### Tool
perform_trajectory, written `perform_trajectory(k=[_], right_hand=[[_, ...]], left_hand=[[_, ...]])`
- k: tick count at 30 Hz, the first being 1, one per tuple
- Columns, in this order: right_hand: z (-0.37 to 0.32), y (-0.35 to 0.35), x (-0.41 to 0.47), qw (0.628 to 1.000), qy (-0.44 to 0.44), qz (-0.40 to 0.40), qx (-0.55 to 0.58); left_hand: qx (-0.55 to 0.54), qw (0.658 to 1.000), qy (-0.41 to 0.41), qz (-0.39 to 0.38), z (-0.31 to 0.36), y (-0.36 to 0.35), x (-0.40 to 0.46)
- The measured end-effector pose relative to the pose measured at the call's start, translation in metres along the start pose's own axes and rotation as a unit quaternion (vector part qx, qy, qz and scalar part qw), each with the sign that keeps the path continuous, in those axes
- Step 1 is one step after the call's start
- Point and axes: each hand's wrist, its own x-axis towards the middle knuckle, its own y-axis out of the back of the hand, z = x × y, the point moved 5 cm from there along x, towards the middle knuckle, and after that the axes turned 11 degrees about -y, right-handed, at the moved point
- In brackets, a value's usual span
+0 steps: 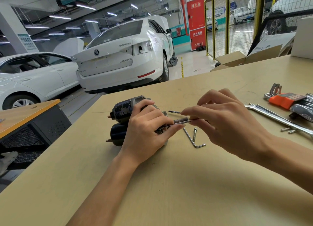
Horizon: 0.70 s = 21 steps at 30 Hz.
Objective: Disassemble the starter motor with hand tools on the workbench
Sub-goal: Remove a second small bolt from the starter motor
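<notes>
Workbench (169, 183) fills the near view, tan top, both forearms reaching in over it. Left hand (145, 132) is curled over the starter motor (122, 117), fingers wrapped round its right end, pinning it to the bench approx mid-table. Motor lies on its side: two dark round bodies stacked one behind the other, paint chipped on the far one, copper studs poking out the left end. Right hand (220, 117) is up just right of the motor, thumb & fingertips pinching a long thin bolt (179, 121) that runs level, its left end under the left hand's fingers. Index finger of that hand also sits on a slim dark-tipped tool (174, 112) pointing left; can't tell how it's gripped, most of it is hidden behind the fingers.

On the bench btw the hands & just nearer: an L-shaped hex key (193, 140) lying flat, and a loose bolt (195, 134) beside it, head away from the camera.

Further right: a long wrench (277, 119) lying diagonal, a couple of small screws (288, 130) touching or v. near its near edge, then a set of hex keys in an orange holder (286, 98) at the right edge.

Far edge of bench: open cardboard boxes (237, 59). Beyond, shop floor w/ two white cars (122, 56), one side-on at left, one tail toward us; a red fire cabinet (196, 22) and yellow mesh fencing (237, 22) at back.
</notes>
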Motion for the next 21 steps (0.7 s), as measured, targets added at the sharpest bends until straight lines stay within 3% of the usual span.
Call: perform_trajectory(k=[21], right_hand=[[-0.0095, 0.005, -0.0023, 0.997, 0.016, 0.059, -0.041]], left_hand=[[-0.004, 1.0, 0.005, 0.002, 0.0007, 0.0012, 0.0009]])
